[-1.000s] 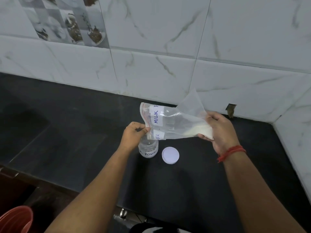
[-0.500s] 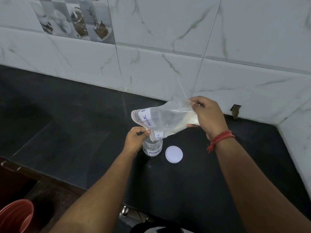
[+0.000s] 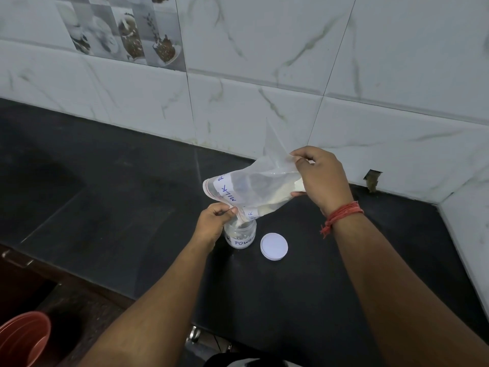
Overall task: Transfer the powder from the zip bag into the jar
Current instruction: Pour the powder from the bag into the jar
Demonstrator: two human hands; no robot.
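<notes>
Powder point(image 3: 275, 201) now streams from the zip bag point(image 3: 254, 189), tilted steeper than a second ago, into the jar point(image 3: 240, 234). Left hand point(image 3: 211, 221) pinches its mouth; right hand point(image 3: 321, 176) grips the raised bottom. Pouring has begun.

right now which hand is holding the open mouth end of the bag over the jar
The left hand: it pinches the zip bag at its mouth, just above the jar. The right hand grips the raised bottom end instead.
</notes>
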